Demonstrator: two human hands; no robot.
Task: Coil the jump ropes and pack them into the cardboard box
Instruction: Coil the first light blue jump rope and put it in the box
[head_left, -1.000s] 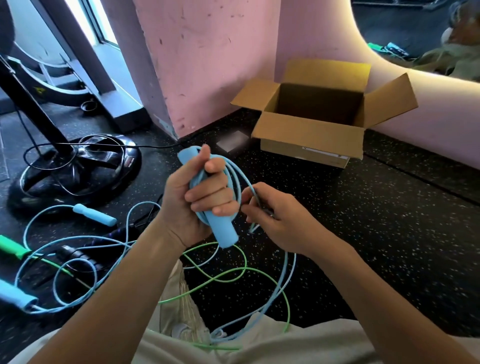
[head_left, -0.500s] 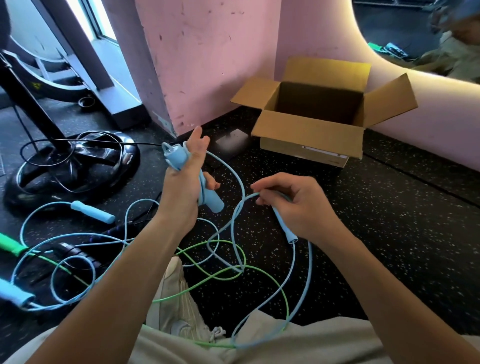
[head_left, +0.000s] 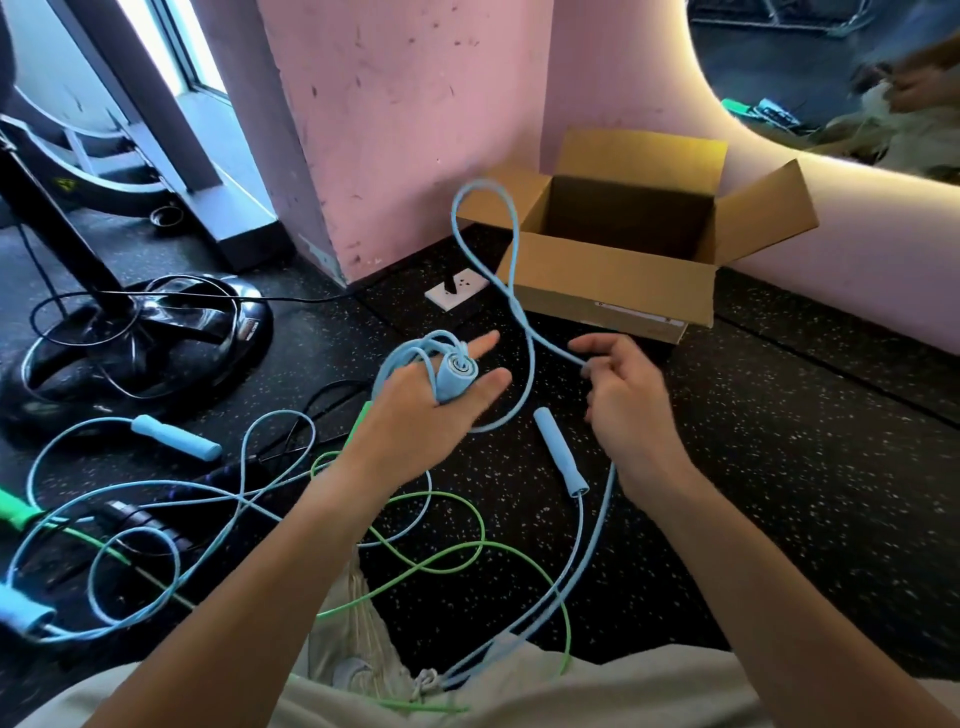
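Wrapping of the light blue jump rope (head_left: 519, 291) has advanced: a second ago both foam handles were bunched in the left hand (head_left: 431, 410), whereas now one blue foam handle (head_left: 453, 376) and a few coils are gripped there, the other handle (head_left: 560, 451) dangling free. A tall loop is pinched by the right hand (head_left: 623, 395). The open cardboard box (head_left: 613, 275) waits empty-looking beyond; several ropes lie uncoiled on the floor.

Gym, speckled rubber floor (head_left: 779, 467), jump ropes (head_left: 519, 291)
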